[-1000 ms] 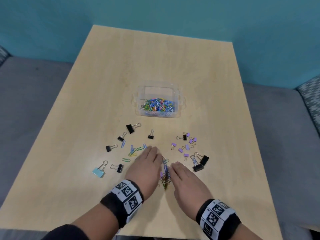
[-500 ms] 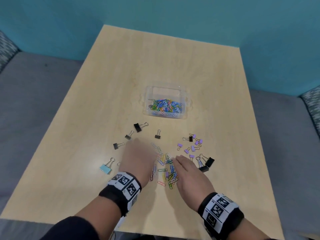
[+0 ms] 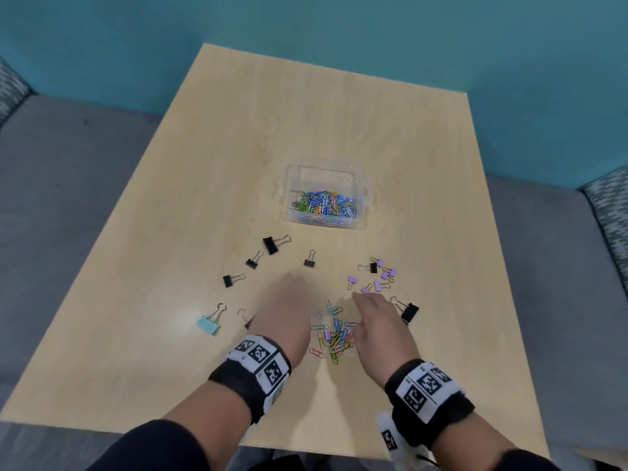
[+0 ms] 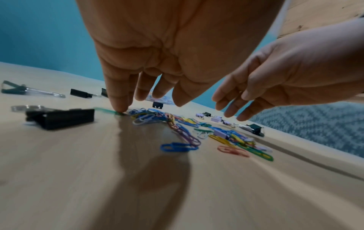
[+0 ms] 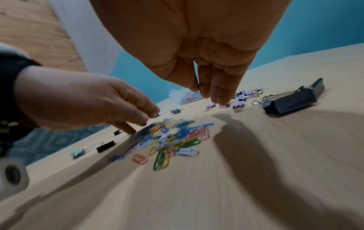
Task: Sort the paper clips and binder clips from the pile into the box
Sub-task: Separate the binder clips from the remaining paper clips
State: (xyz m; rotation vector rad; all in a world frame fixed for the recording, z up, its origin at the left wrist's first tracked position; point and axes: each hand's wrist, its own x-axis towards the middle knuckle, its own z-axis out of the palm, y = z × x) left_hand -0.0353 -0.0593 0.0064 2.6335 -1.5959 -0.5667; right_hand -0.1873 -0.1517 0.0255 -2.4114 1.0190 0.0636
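Both wrist views are motion-blurred, so small clips are hard to tell apart. The left hand (image 3: pixel 284 312) covers most of one black binder clip (image 3: pixel 247 321) by its wrist; only the wire handle and a corner show. The right hand (image 3: pixel 378 326) hides part of the black binder clip (image 3: pixel 409 312) to its right.

Loose pile of coloured wire paper clips (image 3: pixel 333 334) lies on the pale wooden table (image 3: pixel 339 130) btwn the two hands. Left hand: fingers straight and spread, holding nothing, one fingertip (image 4: pixel 120 107) pressing a green paper clip (image 4: pixel 107 110). Right hand: fingers extended downward, relaxed, gripping nothing, tips near the small lilac binder clips (image 3: pixel 380 278).

Clear plastic box (image 3: pixel 365 195) sits beyond the pile, well apart, w/ coloured paper clips in its near half; far half looks bare. More black binder clips (image 3: pixel 270 245) and a light-blue binder clip (image 3: pixel 208 324) are scattered left.
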